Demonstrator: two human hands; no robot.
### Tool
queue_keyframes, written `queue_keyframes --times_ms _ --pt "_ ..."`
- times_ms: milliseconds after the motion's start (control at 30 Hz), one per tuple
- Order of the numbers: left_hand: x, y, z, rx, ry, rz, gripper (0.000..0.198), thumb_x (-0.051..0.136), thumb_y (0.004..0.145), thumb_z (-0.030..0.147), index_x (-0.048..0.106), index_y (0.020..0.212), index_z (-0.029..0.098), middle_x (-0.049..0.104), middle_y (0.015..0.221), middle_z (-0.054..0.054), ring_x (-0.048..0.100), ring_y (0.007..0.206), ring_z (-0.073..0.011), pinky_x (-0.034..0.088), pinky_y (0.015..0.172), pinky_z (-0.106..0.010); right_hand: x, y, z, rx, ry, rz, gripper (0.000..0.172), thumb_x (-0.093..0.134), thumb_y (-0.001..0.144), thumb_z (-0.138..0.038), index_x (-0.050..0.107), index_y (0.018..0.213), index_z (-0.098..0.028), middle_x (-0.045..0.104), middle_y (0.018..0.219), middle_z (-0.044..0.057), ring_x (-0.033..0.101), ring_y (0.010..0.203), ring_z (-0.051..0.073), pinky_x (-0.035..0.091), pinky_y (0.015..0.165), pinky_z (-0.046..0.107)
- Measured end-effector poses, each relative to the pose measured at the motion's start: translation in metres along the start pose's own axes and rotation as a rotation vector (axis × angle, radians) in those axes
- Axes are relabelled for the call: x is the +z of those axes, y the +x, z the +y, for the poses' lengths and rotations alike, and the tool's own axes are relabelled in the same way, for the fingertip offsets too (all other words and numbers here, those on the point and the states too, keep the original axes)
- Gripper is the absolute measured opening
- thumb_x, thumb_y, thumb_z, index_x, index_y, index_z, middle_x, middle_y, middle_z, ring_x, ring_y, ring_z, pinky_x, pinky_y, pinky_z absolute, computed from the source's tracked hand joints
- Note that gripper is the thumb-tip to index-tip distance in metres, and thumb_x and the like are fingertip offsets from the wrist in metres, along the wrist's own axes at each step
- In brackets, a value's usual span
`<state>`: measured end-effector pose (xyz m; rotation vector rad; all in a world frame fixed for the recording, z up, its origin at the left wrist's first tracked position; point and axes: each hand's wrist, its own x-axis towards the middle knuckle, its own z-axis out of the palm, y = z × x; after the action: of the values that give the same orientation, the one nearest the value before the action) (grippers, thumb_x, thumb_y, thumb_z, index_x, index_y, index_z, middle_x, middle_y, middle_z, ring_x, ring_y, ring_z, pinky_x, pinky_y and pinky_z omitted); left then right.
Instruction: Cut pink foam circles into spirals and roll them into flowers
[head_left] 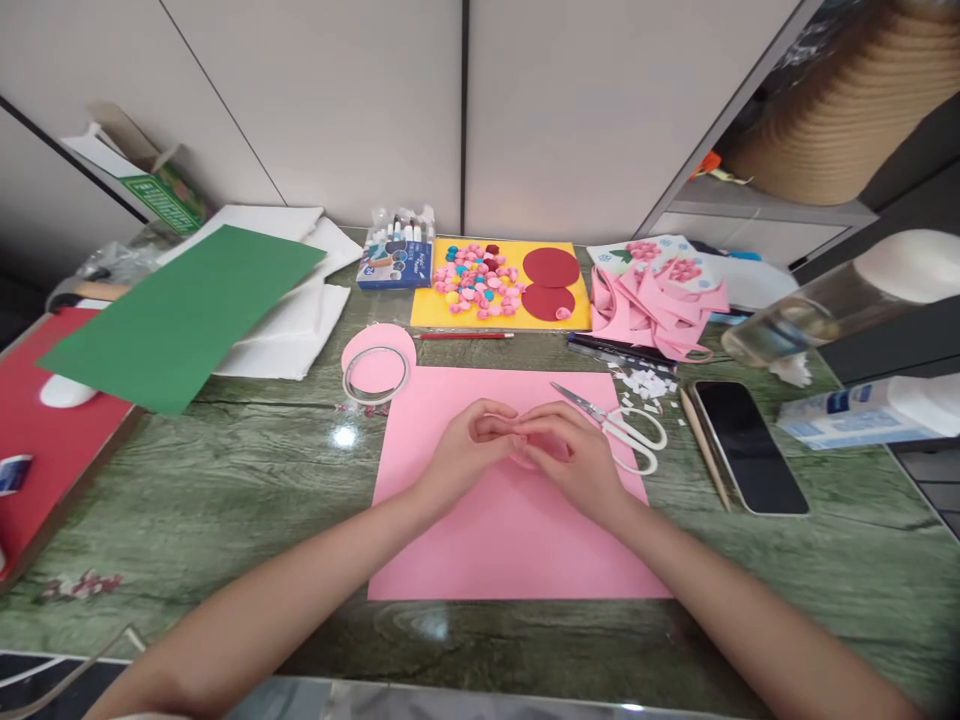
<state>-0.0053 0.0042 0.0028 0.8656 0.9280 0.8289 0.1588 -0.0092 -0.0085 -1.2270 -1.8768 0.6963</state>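
Over the pink sheet [487,540] on the green-grained table [247,480], the left hand [469,448] and right hand [589,465] meet with fingertips pinched on a small pink piece [551,446], while behind them a blue marker box [391,270] reads apparently "24", its other lettering too small.

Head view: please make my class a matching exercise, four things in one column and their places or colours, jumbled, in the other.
Things:
1. Pink sheet
2. Scissors
3. Phone
4. Green sheet

Descriptions:
a. White handles
b. Lies partly over white paper
c. Beneath the left hand and right hand
d. Beside the wooden stick, dark screen up

Pairs: 1-c, 2-a, 3-d, 4-b.
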Motion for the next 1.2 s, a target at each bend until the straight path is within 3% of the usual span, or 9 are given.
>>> queue_keyframes --times_ms 133,433,700,900,1200 --pt "0.001 -0.001 -0.004 -0.011 -0.009 0.006 0.025 0.067 0.069 0.017 0.054 0.090 0.016 0.064 0.077 -0.001 0.061 0.075 -0.0128 0.045 0.072 -0.026 0.000 0.001 -0.003 0.028 -0.008 0.035 0.006 0.063 0.075 -0.018 0.060 0.077 -0.023 0.061 0.084 0.002 0.058 0.082 0.017 0.048 0.073 0.032" --pt "0.006 -0.004 -0.006 -0.022 -0.071 -0.026 0.028 0.070 0.067 0.022 0.054 0.089 0.016 0.062 0.078 -0.001 0.058 0.070 -0.0122 0.046 0.064 -0.025 0.002 0.000 -0.003 0.019 0.026 0.024 0.016 0.063 0.072 -0.014 0.050 0.071 -0.022 0.057 0.080 0.000 0.055 0.079 0.016 0.046 0.070 0.031" --pt "-0.002 0.004 -0.002 -0.042 -0.074 -0.021 0.031 0.070 0.065 0.019 0.054 0.092 0.017 0.065 0.077 -0.001 0.058 0.068 -0.0107 0.041 0.064 -0.024 -0.002 0.003 -0.004 -0.004 0.012 0.018 0.006 0.063 0.075 -0.019 0.060 0.080 -0.023 0.060 0.084 0.002 0.058 0.083 0.017 0.049 0.075 0.035" --pt "-0.005 0.005 0.001 -0.034 -0.014 -0.054 0.029 0.068 0.065 0.015 0.055 0.091 0.017 0.063 0.075 0.000 0.057 0.068 -0.0097 0.042 0.066 -0.024 -0.001 0.001 -0.001 -0.036 0.027 -0.062 0.021 0.057 0.080 -0.016 0.063 0.097 -0.027 0.061 0.096 0.004 0.057 0.094 0.017 0.049 0.083 0.035" --pt "-0.001 0.001 0.001 -0.024 0.015 -0.028 0.028 0.068 0.067 0.020 0.054 0.091 0.017 0.064 0.079 -0.002 0.059 0.073 -0.0124 0.043 0.066 -0.025 0.000 0.000 0.000 -0.006 -0.030 0.003 0.015 0.060 0.078 -0.018 0.066 0.089 -0.026 0.061 0.091 0.003 0.059 0.087 0.017 0.051 0.077 0.035"
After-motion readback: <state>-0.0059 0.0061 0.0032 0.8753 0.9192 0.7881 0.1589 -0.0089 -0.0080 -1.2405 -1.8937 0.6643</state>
